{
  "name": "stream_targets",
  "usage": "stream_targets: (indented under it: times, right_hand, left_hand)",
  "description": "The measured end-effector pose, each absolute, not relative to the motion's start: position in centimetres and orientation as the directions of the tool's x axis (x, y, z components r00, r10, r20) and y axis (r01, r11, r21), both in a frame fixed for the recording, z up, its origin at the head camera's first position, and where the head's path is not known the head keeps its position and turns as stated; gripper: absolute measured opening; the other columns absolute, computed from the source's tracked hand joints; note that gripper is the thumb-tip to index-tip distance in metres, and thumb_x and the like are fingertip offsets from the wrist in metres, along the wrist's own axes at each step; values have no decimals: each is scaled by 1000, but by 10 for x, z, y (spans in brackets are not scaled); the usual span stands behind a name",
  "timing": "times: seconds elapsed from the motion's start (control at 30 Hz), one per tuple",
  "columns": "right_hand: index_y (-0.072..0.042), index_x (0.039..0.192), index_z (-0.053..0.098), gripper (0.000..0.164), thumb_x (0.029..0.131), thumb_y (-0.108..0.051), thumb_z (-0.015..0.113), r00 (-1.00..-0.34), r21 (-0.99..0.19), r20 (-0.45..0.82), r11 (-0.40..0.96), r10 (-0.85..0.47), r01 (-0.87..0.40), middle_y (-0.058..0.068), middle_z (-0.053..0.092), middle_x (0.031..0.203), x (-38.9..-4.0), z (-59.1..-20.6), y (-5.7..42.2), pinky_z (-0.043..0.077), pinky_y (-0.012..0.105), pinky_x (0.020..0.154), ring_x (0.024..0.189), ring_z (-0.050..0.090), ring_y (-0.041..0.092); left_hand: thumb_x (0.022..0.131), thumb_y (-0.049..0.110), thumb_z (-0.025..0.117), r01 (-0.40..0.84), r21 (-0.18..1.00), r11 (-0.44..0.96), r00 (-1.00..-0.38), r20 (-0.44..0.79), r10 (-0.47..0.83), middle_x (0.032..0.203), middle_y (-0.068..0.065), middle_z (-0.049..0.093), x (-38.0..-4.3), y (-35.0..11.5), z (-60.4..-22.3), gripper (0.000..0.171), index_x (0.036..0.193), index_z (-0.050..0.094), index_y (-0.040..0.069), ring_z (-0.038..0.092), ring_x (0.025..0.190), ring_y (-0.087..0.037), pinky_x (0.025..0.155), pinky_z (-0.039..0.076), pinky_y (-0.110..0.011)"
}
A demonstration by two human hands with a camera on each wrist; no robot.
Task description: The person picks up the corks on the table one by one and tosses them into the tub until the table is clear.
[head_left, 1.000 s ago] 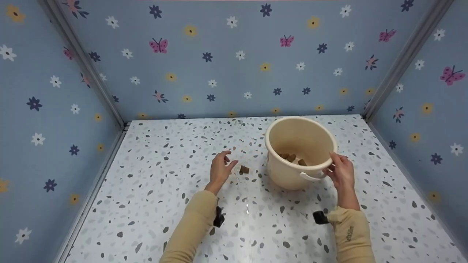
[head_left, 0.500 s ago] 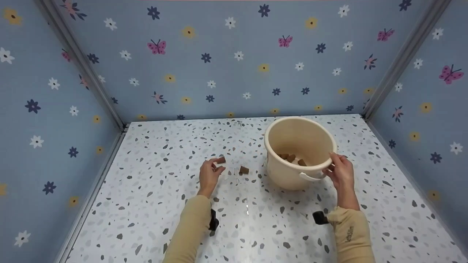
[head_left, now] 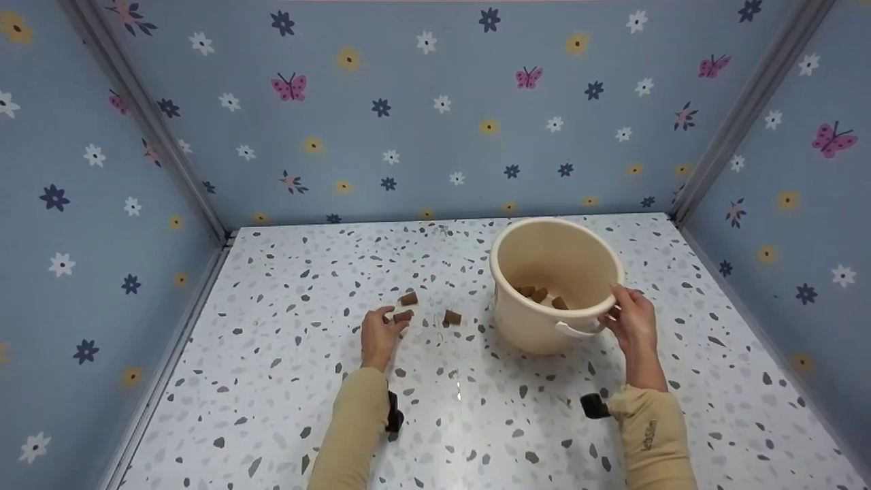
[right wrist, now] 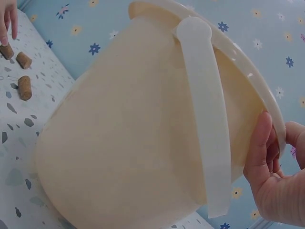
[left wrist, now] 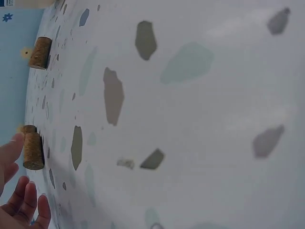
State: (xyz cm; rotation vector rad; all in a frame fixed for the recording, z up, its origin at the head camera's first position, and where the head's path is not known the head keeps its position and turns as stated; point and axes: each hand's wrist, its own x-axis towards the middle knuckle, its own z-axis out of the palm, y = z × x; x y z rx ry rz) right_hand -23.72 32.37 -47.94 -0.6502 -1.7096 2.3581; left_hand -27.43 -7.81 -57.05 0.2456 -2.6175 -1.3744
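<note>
My left hand (head_left: 378,337) is low over the speckled surface, thumb and fingers spread around a brown cork (head_left: 403,316). In the left wrist view, the thumb tip reaches that cork (left wrist: 33,151) while the other fingers stay apart from it. Just beyond lies a second cork (head_left: 409,299), and a third (head_left: 452,318) lies to the right. A cream bucket (head_left: 537,330) stands right of centre, several corks (head_left: 539,295) on its bottom. My right hand (head_left: 634,323) grips the bucket's right rim, thumb and fingers on either side of the wall (right wrist: 279,171).
The white speckled tabletop (head_left: 286,292) is bounded by blue flowered panels (head_left: 435,109) at the back and both sides. A pale handle (right wrist: 205,119) hangs down the bucket's outside. Small crumbs lie by the loose corks.
My left hand has shifted left and slightly toward me. Two corks now show at and beyond its fingers; one showed half a second ago. Right hand and bucket stay put.
</note>
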Motion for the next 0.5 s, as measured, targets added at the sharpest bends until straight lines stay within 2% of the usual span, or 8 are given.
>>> stream_targets:
  times: [0.1, 0.17, 0.4, 0.5]
  right_hand:
    - [-3, 100, 45, 22, 89, -20, 54, -870, -932, -289, -326, 399, 160, 2, 53, 75, -221, -450, 303, 47, 22, 54, 62, 56, 10]
    - [-3, 99, 46, 23, 88, -20, 55, -878, -930, -282, -334, 386, 152, 1, 53, 72, -221, -452, 305, 47, 23, 53, 61, 56, 10]
    - [-7, 95, 55, 25, 81, -24, 65, -911, -933, -199, -354, 362, 63, 7, 56, 78, -268, -536, 359, 49, 34, 54, 69, 60, 20]
    - [-8, 97, 55, 26, 81, -25, 65, -909, -935, -207, -346, 363, 74, 5, 55, 79, -273, -545, 365, 49, 34, 53, 69, 60, 20]
  left_hand:
    - [77, 13, 70, -81, 828, 554, -972, 56, -227, 92, -15, 53, -274, -80, -572, 38, 110, 59, -2, 50, 85, -23, 74, 40, -36]
    - [78, 13, 68, -92, 829, 551, -974, 41, -224, 93, -15, 53, -275, -80, -571, 37, 110, 59, -2, 50, 85, -24, 75, 40, -36]
    - [79, 12, 67, -112, 834, 541, -976, 9, -216, 101, -17, 54, -275, -80, -569, 37, 111, 58, -3, 52, 92, -26, 79, 42, -38]
    - [79, 12, 67, -121, 830, 545, -976, 1, -218, 106, -19, 55, -274, -80, -570, 37, 111, 58, -4, 55, 93, -27, 80, 43, -38]
